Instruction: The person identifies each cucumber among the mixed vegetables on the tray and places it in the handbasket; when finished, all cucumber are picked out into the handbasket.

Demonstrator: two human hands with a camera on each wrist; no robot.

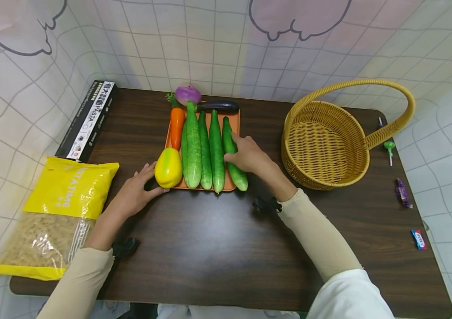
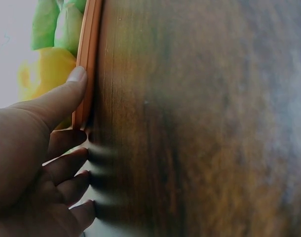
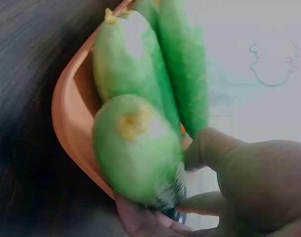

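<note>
An orange tray (image 1: pixel 229 184) bears several green cucumbers (image 1: pixel 193 150), a carrot (image 1: pixel 177 126), an eggplant (image 1: pixel 219 106) and a yellow fruit or vegetable with a green streak (image 1: pixel 168 168). My right hand (image 1: pixel 250 155) grips the rightmost cucumber (image 3: pixel 135 148), thumb on one side and fingers on the other. That cucumber leans over the tray's right edge. At the front left corner, my left hand (image 1: pixel 136 190) rests around the tray, its thumb (image 2: pixel 71 91) touching the rim and its other fingers loosely extended beside it. A purple onion (image 1: pixel 188 95) lies behind the tray.
A wicker basket (image 1: pixel 325 180) with a tall handle stands on the right. Small wrapped sweets (image 1: pixel 403 193) and a green lollipop (image 1: pixel 389 145) lie along the right edge. Leftward are a yellow pasta bag (image 1: pixel 58 212) and a black pasta box (image 1: pixel 86 119).
</note>
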